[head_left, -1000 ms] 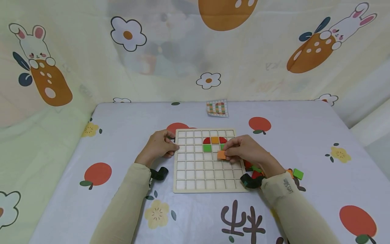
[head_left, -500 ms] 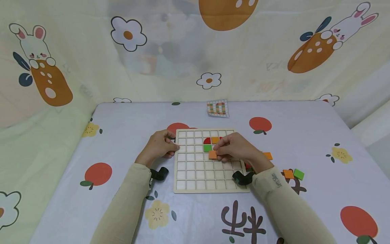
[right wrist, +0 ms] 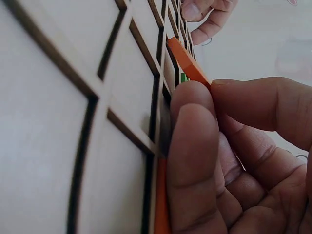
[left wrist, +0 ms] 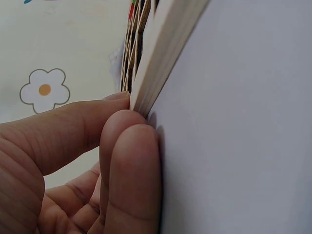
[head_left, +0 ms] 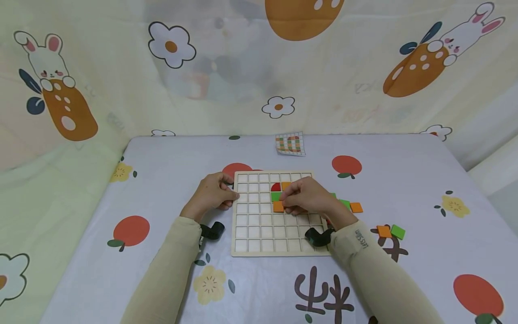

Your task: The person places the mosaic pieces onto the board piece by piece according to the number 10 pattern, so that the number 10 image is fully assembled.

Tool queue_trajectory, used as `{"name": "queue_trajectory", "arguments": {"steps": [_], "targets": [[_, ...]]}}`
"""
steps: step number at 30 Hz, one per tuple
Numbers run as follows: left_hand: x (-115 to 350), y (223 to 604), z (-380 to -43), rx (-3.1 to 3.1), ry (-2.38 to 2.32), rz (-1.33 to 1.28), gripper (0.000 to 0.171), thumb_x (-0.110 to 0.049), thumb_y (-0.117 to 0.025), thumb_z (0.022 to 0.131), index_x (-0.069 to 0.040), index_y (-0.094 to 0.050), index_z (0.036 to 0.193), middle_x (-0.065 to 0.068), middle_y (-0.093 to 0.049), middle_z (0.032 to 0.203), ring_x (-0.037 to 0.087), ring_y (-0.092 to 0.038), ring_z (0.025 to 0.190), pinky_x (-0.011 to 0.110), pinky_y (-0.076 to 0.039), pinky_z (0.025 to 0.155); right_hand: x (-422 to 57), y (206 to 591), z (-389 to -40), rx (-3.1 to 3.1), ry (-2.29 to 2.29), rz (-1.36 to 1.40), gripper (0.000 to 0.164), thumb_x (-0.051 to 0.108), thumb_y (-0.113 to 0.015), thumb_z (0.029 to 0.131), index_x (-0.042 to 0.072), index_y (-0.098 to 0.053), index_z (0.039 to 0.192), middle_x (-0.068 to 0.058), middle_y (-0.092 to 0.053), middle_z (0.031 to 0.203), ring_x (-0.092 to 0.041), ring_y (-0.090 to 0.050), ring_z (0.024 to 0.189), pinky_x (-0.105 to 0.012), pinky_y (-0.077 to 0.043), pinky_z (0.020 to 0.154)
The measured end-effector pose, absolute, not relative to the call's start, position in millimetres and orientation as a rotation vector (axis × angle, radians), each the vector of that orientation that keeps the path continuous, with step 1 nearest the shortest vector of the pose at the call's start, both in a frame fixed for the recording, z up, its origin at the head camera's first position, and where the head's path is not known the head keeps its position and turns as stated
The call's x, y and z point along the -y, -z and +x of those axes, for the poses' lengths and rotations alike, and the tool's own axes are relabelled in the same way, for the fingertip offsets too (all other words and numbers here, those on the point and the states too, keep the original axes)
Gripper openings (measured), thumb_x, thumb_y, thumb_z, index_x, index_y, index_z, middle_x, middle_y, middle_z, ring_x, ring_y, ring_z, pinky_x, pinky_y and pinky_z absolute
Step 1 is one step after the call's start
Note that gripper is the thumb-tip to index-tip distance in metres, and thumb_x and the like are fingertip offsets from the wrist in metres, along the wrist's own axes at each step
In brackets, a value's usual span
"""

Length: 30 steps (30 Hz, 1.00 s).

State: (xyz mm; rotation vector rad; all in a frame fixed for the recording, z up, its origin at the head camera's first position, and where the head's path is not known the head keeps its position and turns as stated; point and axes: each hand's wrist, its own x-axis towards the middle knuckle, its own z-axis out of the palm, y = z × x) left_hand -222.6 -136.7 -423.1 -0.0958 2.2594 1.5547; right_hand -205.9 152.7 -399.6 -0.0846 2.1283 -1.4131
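A pale wooden grid board [head_left: 259, 232] lies on the table in the head view. My left hand [head_left: 212, 191] pinches its left edge; the left wrist view shows the thumb [left wrist: 83, 117] on top and fingertips against the side. Between thumb and fingertips, my right hand [head_left: 309, 196] pinches an orange square tile [head_left: 278, 206]. This tile is tilted at a cell just below a green tile [head_left: 276, 196], as the right wrist view shows. Above the green tile sit a red curved piece [head_left: 275, 187] and another orange tile [head_left: 286, 186]. My right hand hides the board's cells to the right.
Loose tiles lie right of the board, among them an orange tile [head_left: 356, 207], a green tile [head_left: 398, 232] and another orange tile [head_left: 384, 231]. A small paper card [head_left: 290, 144] with a coloured grid pattern lies behind the board. A patterned cloth hangs at the back.
My right hand has moved left across the board with the orange tile, bringing it beneath the green tile. Loose tiles on the right have come into view. My left hand stays on the edge.
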Motion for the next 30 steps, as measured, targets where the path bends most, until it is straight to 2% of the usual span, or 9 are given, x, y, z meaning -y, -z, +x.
{"name": "queue_trajectory", "arguments": {"steps": [22, 30], "targets": [[136.5, 420.6, -221.8, -2.257, -1.547, -0.095, 0.046, -0.004, -0.083, 0.088, -0.002, -0.059, 0.128, 0.011, -0.065, 0.092, 0.016, -0.066, 0.064, 0.026, -0.061, 0.061, -150.8, 401.7, -204.3, -2.190, 1.397, -0.129, 0.015, 0.004, -0.068, 0.097, -0.007, -0.073, 0.107, -0.013, -0.074, 0.090, -0.017, -0.066, 0.072, -0.025, -0.060, 0.066], [136.0, 419.9, -221.5, -2.263, -1.532, -0.109, 0.045, -0.004, -0.082, 0.088, -0.001, -0.059, 0.127, 0.011, -0.063, 0.092, 0.016, -0.065, 0.063, 0.026, -0.061, 0.060, -157.8, 398.6, -201.5, -2.206, 1.465, -0.116, 0.016, 0.006, -0.069, 0.098, -0.005, -0.073, 0.108, -0.013, -0.072, 0.085, -0.019, -0.065, 0.070, -0.026, -0.059, 0.066]]}}
